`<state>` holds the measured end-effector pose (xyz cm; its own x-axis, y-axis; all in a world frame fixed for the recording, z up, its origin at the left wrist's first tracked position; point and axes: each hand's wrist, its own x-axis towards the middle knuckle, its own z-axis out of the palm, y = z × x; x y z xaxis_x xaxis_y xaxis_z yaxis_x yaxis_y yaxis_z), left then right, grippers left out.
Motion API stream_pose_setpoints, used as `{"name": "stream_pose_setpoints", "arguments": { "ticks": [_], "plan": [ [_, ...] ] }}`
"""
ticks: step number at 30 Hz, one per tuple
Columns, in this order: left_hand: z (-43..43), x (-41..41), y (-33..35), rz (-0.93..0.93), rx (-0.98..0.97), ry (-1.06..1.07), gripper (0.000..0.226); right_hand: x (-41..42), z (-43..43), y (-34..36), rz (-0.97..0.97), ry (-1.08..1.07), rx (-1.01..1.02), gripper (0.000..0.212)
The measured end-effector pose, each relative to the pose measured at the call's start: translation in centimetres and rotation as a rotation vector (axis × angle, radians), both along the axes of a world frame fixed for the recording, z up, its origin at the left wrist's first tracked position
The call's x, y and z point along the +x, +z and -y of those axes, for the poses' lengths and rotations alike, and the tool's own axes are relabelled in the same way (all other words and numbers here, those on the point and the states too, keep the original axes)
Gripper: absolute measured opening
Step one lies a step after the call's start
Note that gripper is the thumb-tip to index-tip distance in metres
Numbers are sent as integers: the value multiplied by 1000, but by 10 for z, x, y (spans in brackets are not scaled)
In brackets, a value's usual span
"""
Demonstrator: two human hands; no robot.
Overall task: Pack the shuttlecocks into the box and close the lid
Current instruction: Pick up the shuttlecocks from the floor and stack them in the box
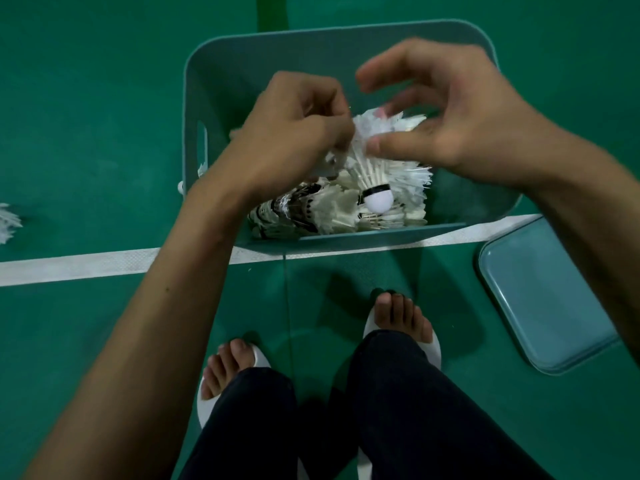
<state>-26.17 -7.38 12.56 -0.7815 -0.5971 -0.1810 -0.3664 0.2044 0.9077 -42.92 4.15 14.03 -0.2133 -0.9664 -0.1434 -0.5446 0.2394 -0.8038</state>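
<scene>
Beneath and all around the grip, green court floor (86, 116), open out to every frame edge. Directly under the grip, a teal open-topped box (235, 74): far half bare inside, with free room from the knuckles to the far rim; near wall just this side of the grip, lying across a white court line (86, 263). Right of the grip and nearer, well apart from the box, the teal lid (547, 299) flat on the floor, one corner covered by the right forearm.

Over the box's middle, left hand (294, 133) and right hand (464, 123) close together, both grasping one feather shuttlecock (372, 171): left fingers curled and pinching the skirt's edge, right thumb pressed on the feathers, remaining fingers curved above and blurred. Cork end down, black-banded, pointing at the near wall. Just below the grip, a pile of shuttlecocks (311, 213) filling the box's near part, left end hidden behind the left wrist, count impossible to tell. Far left of the grip, a stray shuttlecock (7, 223) on the floor, cut off by the frame edge.
</scene>
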Motion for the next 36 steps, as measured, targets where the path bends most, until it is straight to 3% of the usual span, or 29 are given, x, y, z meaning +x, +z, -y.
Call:
{"name": "stream_pose_setpoints", "arguments": {
  "ticks": [4, 7, 9, 11, 13, 15, 17, 20, 27, 32, 36],
  "plan": [
    [1, -3, 0, 15, -32, -58, 5, 2, 3, 0, -126, 61, 50, 17],
    [5, 4, -6, 32, -55, 89, 8, 1, -5, 1, -190, -6, 88, 10],
    [11, 9, -8, 123, -189, 207, 12, 0, -11, 1, -204, -104, 136, 12],
    [20, 14, -9, 443, -451, 163, 17, 2, -16, -2, -202, -218, 213, 20],
    [22, 14, -7, 862, -576, -24, 20, 6, -20, -8, -200, -289, 286, 24],
    [17, 10, -7, 1058, -513, -181, 21, 12, -21, -11, -222, -318, 356, 25],
    [13, 3, -7, 1134, -502, -254, 18, 18, -20, -15, -228, -333, 406, 22],
    [12, -2, -12, 1201, -451, -300, 19, 23, -18, -25, -93, -379, 450, 18],
    [29, -2, -36, 1145, -371, -274, 24, 25, -3, -39, 205, -407, 526, 13],
    [35, -2, -36, 1169, -216, -294, 23, 18, 4, -41, 77, -208, 685, 14],
    [29, -2, -36, 1193, -176, -341, 46, 16, 7, -44, 0, -135, 769, 18]
  ]
}}
